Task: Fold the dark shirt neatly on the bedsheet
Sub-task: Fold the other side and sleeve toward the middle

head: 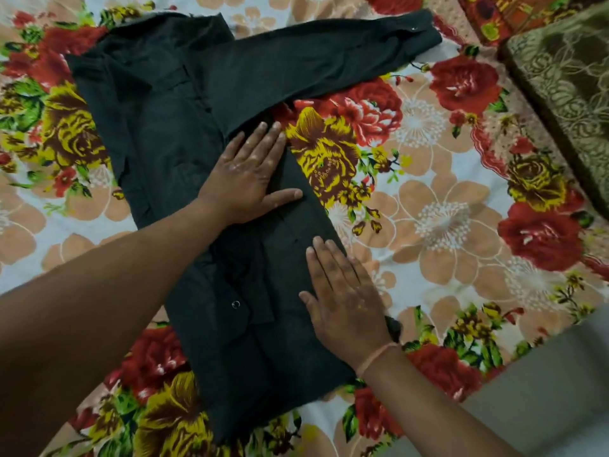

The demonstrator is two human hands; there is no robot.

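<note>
Dark long-sleeved fabric shirt [171, 133] lies flat on the floral red, yellow and peach bedsheet [445, 225], running diagonally under both hands. Left hand [244, 173]: flat, fingers straight and close together, palm pressing the shirt's middle; grips nothing. Right hand [342, 298], nearer the person than the left: also flat, fingers extended, pressing the long folded edge along the shirt's side; no grip.

Judging by the layout, the body looks narrowed into a strip with the sides turned in, and a small round snap [236, 304] shows between the two forearms. Roughly midway.

Left to do: the long dark sleeve [329, 57] sticks out past the left hand's fingertips, unfolded, and needs laying in. Then fold the strip end to end. The far end beyond the left hand looks rumpled and is hard to read.
</note>
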